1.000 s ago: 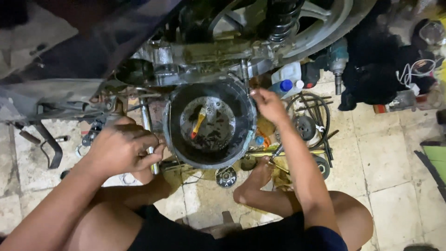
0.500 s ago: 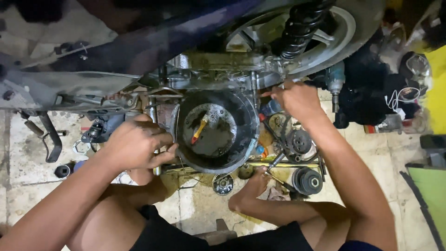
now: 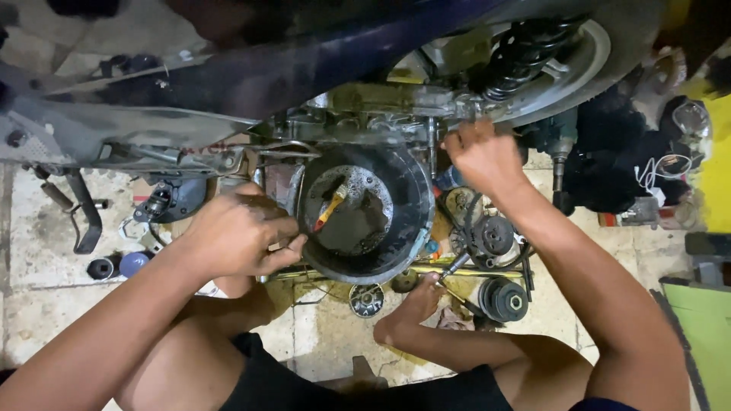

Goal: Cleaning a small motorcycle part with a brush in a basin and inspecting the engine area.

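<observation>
The left hand is closed on a thin metal tool; right hand, at one o'clock of the round black oily tub, pinches an engine bolt. A bump might spill it.

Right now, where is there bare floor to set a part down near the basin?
Bare tile lies far left, beyond the black socket, and lower right, between the right arm and the green board. Crowded: right of the black basin, where clutch pulleys, belt and tools pile up.

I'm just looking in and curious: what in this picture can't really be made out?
- Head view: what the left hand grips; its fingers curl over it.
- Right hand fingertips, lost against the dark engine case.
- Bucket bottom under murky liquid around the brush.
- Scooter cut off by the top edge.
</observation>
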